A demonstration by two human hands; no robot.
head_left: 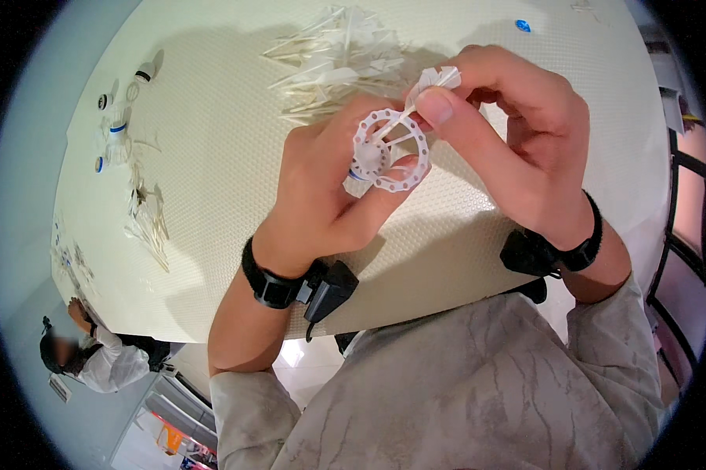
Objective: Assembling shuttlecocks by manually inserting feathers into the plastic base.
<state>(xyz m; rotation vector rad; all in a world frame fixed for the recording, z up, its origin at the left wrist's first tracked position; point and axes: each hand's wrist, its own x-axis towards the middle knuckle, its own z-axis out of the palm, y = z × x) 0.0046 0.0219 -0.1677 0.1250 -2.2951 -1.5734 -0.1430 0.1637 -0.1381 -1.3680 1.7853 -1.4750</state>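
Between the thumb and fingers of my left hand [314, 180] is a white shuttlecock frame [372, 159], its wide, hole-dotted ring turned toward me. Thin spokes link the ring to a smaller round base, where a bit of blue band shows. My right hand [529, 125] pinches a white feather [433, 79] by its vane, thumb against fingertips. The feather's shaft reaches down across the ring's upper edge toward the base; whether its tip sits in a hole I cannot tell. Beyond my hands lies a heap of white feathers [341, 59].
On the table [212, 141], shuttlecock parts [118, 133] with blue and black bands stand at the left. A smaller feather bunch [145, 223] lies nearer. A small blue object [523, 26] is at the far right. Another person [106, 364] sits at the lower left edge.
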